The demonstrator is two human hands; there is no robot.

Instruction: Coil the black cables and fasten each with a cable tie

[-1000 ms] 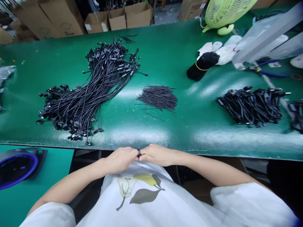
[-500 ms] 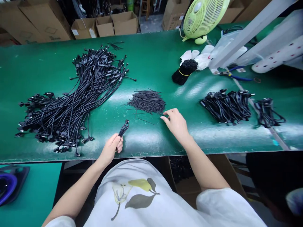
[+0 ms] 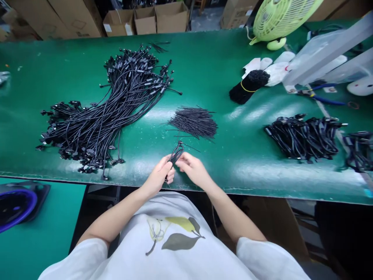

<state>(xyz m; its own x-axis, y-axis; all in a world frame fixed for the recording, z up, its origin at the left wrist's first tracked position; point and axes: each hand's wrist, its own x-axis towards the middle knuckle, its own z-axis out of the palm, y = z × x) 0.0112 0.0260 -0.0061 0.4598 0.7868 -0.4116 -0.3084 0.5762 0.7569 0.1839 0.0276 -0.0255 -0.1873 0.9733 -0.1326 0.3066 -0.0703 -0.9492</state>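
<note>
A looped black cable (image 3: 176, 153) rises upright from the left hand (image 3: 159, 177).

Green mat (image 3: 233, 167) shows between the black cable heap (image 3: 99, 112) on the left and the bundled cables (image 3: 303, 138) on the right. Thin black wires (image 3: 194, 122) stand straight ahead. Far right, plastic bags (image 3: 317, 48) and pliers (image 3: 323, 97) look tight, though that's hard to judge.
</note>
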